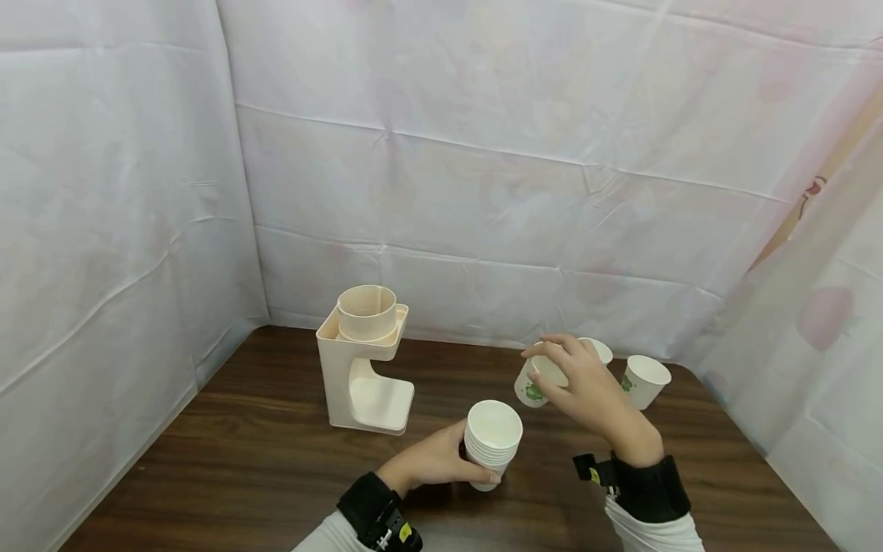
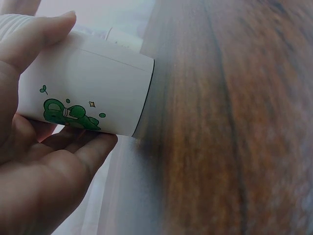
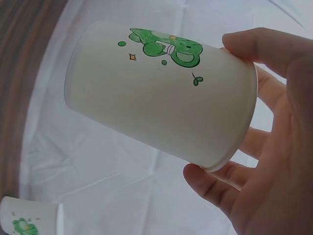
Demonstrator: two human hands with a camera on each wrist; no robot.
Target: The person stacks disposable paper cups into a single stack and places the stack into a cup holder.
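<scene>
My left hand (image 1: 461,458) grips a stack of several white paper cups (image 1: 493,441) standing on the dark wooden table (image 1: 248,460) in front of me. In the left wrist view its fingers (image 2: 73,156) wrap the lowest cup (image 2: 88,93), which bears a green print. Just right of the stack and above the table, my right hand (image 1: 552,368) holds a single white paper cup (image 1: 533,389) tilted on its side. The right wrist view shows that cup (image 3: 161,93) pinched near its rim between thumb and fingers (image 3: 215,183).
A cream cup dispenser (image 1: 366,360) with a round tube on top stands at the back left. Two more paper cups (image 1: 647,381) (image 1: 600,349) stand behind my right hand; one cup (image 3: 29,220) shows in the right wrist view. White sheeting (image 1: 483,153) walls in the table.
</scene>
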